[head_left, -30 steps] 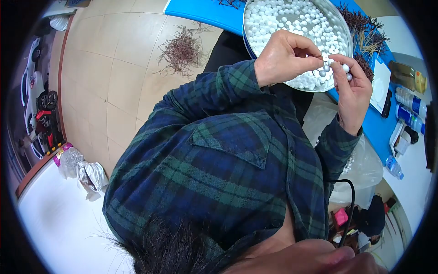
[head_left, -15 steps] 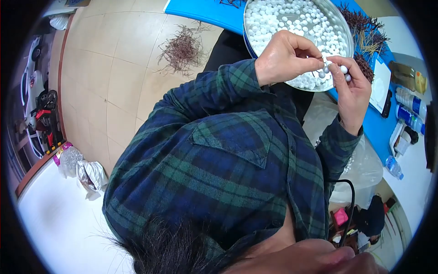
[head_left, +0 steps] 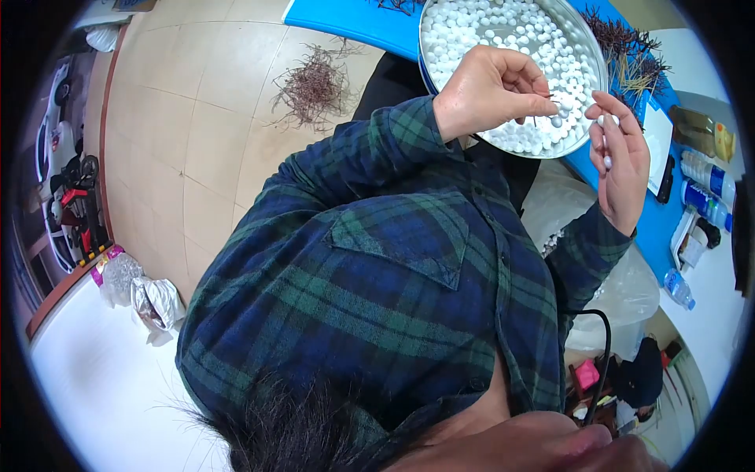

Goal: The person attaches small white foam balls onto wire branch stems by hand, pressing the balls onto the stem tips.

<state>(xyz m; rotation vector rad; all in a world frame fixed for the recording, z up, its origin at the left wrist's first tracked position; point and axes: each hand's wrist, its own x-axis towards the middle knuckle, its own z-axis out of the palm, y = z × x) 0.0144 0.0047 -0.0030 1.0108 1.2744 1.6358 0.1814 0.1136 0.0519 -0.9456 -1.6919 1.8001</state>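
Observation:
Pinched between the thumb and fingers of my left hand [head_left: 491, 93] is a thin dark stem [head_left: 553, 96], held over a round metal tin [head_left: 604, 59]. White beads [head_left: 503, 35] fill much of the tin. To the right, beyond the tin's rim, my right hand [head_left: 621, 161] has its fingers curled around a few white beads [head_left: 608, 162], some showing between the fingertips. A gap separates the two hands. The lower part of the stem is hidden behind my left thumb.
The tin stands at a blue table [head_left: 346, 27]. Bundles of dark stems [head_left: 621, 39] lie beyond it, beside a white sheet [head_left: 654, 145]. Water bottles [head_left: 708, 204] lie at the right. A heap of dark stems [head_left: 313, 86] is on the tiled floor, and a clear plastic bag [head_left: 629, 291] sits below my right arm.
My hands have come apart. The right one has moved right and slightly down with beads in its fingers, while the left has shifted a little left, still pinching the stem.

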